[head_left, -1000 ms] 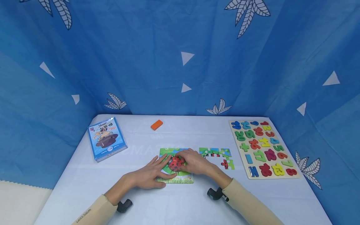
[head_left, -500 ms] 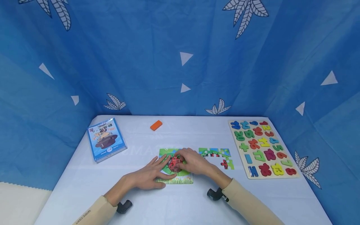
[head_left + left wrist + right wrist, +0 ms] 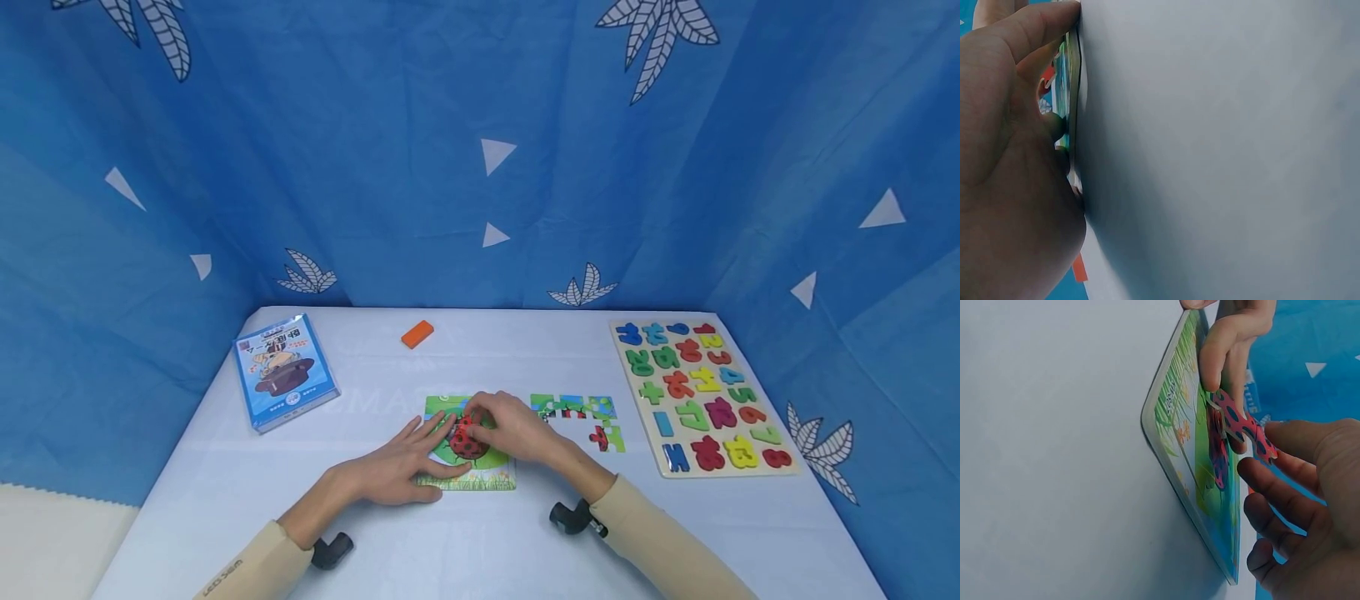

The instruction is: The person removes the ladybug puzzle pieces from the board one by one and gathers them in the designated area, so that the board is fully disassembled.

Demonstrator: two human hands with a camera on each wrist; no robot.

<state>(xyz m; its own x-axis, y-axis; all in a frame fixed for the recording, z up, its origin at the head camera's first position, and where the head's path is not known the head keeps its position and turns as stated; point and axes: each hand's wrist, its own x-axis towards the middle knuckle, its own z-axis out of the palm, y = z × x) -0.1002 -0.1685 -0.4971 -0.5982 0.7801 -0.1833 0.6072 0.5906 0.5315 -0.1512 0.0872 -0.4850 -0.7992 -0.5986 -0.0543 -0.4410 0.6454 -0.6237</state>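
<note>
A puzzle board (image 3: 495, 482) with a red, black-spotted ladybug (image 3: 467, 448) on green lies flat in the middle of the table. My left hand (image 3: 397, 473), its fingers spread, rests on the board's left side. Over the ladybug, my right hand (image 3: 516, 429) pinches a red, black-spotted puzzle piece between thumb and fingers. The right wrist view shows this puzzle piece (image 3: 1244, 425) tilted above the board, close to the left hand's fingers. My right hand hides part of the board's upper right. In the left wrist view, the board's edge shows beside the left hand.
Right of the board lie joined green-and-blue puzzle pieces (image 3: 600, 406) and a red-and-green piece (image 3: 611, 438). A wooden board (image 3: 645, 408) of coloured numbers and characters stands far right. A blue box (image 3: 287, 371) is at far left, an orange block (image 3: 417, 334) at the back.
My right hand's fingertips have shifted slightly left and up over the ladybug, pinching the puzzle piece. The left hand stays where it was.
</note>
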